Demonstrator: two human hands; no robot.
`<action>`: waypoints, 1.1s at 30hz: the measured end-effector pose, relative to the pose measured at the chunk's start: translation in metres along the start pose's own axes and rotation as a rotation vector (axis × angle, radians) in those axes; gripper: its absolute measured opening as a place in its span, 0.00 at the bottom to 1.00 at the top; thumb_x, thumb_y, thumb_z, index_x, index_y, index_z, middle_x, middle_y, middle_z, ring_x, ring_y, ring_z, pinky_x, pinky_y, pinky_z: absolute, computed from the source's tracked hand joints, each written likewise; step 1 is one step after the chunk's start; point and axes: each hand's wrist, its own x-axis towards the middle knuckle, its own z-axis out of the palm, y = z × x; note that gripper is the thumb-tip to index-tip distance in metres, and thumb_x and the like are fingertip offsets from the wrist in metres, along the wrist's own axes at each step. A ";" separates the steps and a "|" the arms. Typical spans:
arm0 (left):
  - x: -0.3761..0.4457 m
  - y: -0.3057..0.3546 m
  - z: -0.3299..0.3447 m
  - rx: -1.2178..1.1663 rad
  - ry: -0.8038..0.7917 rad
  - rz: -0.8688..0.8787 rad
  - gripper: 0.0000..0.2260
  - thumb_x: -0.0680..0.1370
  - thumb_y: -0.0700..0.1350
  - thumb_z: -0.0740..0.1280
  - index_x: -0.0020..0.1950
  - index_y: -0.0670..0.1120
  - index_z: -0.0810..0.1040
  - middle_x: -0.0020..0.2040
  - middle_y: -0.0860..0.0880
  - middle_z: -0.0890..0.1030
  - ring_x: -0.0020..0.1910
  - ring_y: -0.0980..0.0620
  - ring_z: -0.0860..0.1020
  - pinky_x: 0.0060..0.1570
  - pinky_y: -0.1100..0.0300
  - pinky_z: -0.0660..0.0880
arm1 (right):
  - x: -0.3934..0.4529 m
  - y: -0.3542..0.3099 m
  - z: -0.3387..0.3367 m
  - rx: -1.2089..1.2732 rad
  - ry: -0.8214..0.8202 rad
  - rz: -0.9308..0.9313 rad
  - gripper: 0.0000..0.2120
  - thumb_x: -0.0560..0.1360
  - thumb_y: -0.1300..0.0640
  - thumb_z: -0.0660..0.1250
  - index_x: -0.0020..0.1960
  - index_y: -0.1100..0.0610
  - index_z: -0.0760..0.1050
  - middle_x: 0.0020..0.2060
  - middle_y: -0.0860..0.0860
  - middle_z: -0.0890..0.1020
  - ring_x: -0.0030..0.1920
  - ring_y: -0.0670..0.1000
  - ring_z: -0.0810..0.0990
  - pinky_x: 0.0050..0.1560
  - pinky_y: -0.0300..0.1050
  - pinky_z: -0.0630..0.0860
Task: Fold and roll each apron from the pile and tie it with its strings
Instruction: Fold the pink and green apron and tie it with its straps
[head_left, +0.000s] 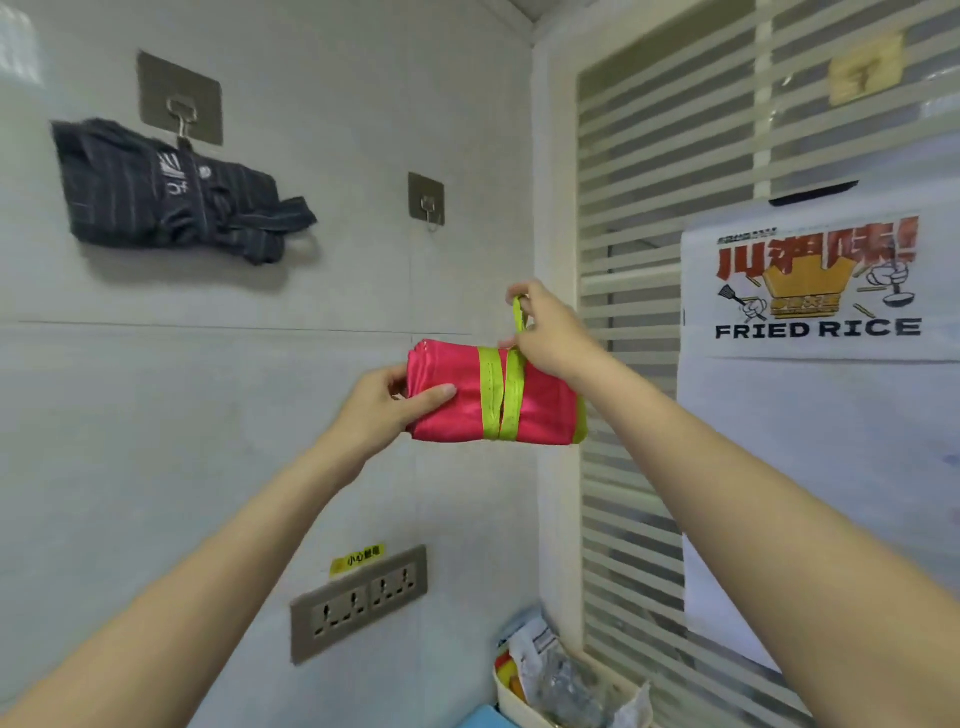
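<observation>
- We judge that folding and rolling are done for this one: the bright pink rolled fabric apron (493, 397) is already bound round its middle by two turns of its yellow-green strap strings (500, 396), and we hold it up in the air in front of the pale grey wall, below the small empty metal adhesive hook (427, 201).
- A dark pinstriped rolled apron (166, 200) already hangs from the larger hook plate with a metal clip (180, 98), so the next move is probably to lift the free loop onto the empty hook; that calls for holding the loop open and keeping the wrap tight.
- Our left hand (387, 410) grips the roll's left end, thumb across the front, fingers curled behind.
- Our right hand (550, 332) pinches the upright loop of yellow-green string (518, 312) just above the roll, fingers closed narrow on it.
</observation>
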 end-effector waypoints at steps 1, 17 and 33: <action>0.006 0.000 -0.010 0.014 0.015 0.011 0.03 0.74 0.43 0.71 0.47 0.49 0.79 0.43 0.50 0.82 0.39 0.57 0.79 0.36 0.68 0.76 | 0.010 -0.007 0.005 -0.012 0.014 -0.026 0.24 0.72 0.70 0.67 0.66 0.61 0.67 0.64 0.60 0.74 0.64 0.56 0.73 0.62 0.49 0.70; 0.092 0.038 -0.096 0.304 0.330 0.164 0.09 0.73 0.48 0.72 0.51 0.47 0.80 0.47 0.46 0.83 0.46 0.48 0.81 0.47 0.53 0.80 | 0.157 -0.085 0.040 0.455 0.275 -0.012 0.15 0.68 0.67 0.67 0.28 0.54 0.68 0.29 0.54 0.78 0.38 0.57 0.82 0.48 0.53 0.79; 0.034 0.107 -0.238 0.344 0.569 -0.113 0.08 0.73 0.46 0.70 0.48 0.44 0.77 0.37 0.49 0.82 0.28 0.61 0.80 0.28 0.70 0.76 | 0.168 -0.269 0.121 0.228 0.182 -0.506 0.11 0.75 0.61 0.62 0.53 0.57 0.81 0.52 0.54 0.82 0.53 0.54 0.79 0.43 0.38 0.68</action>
